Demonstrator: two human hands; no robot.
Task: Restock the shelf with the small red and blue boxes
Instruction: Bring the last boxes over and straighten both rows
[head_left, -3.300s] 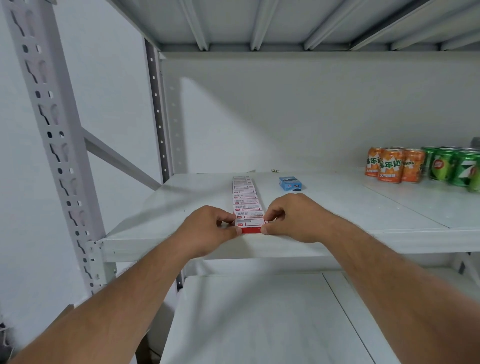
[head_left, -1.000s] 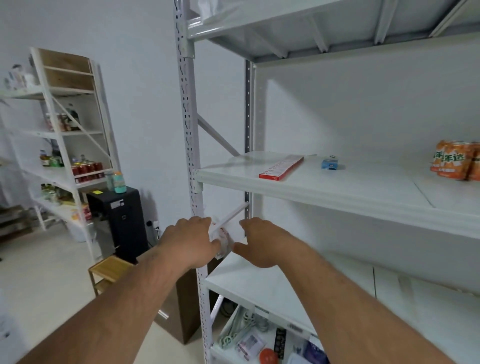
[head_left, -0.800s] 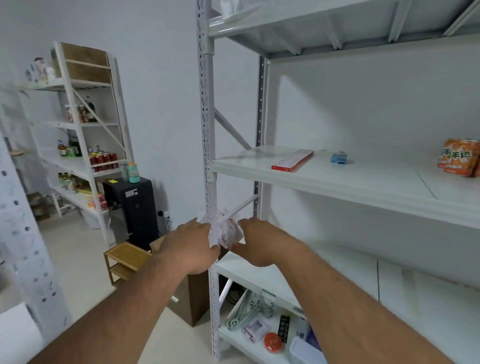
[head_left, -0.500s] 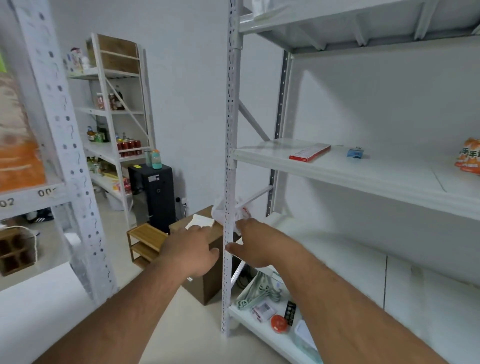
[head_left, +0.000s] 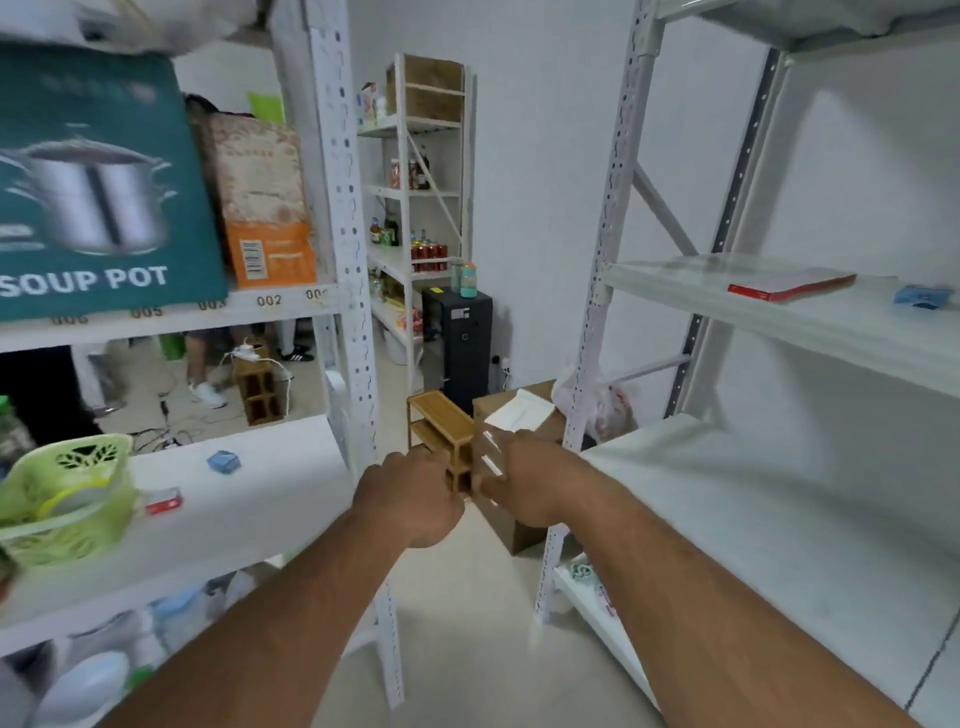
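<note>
A row of small red boxes (head_left: 789, 285) lies on the right rack's middle shelf (head_left: 779, 322), with one small blue box (head_left: 922, 297) beside it. On the left rack's lower shelf (head_left: 249, 499) lie another small blue box (head_left: 223, 461) and a small red box (head_left: 163, 501). My left hand (head_left: 410, 499) and my right hand (head_left: 524, 483) hang close together in the aisle between the racks. Their fingers are loosely curled and hold nothing.
A green plastic basket (head_left: 62, 493) stands at the left shelf's near end. Above it sit a soup pot carton (head_left: 98, 182) and an orange carton (head_left: 260, 202). A cardboard box (head_left: 514, 415), a wooden stool (head_left: 441, 431) and a black unit (head_left: 462, 343) stand on the floor ahead.
The view has swung left from the right rack, and the left rack with its loose boxes and basket has come into sight. Both hands stay in front of me, empty.
</note>
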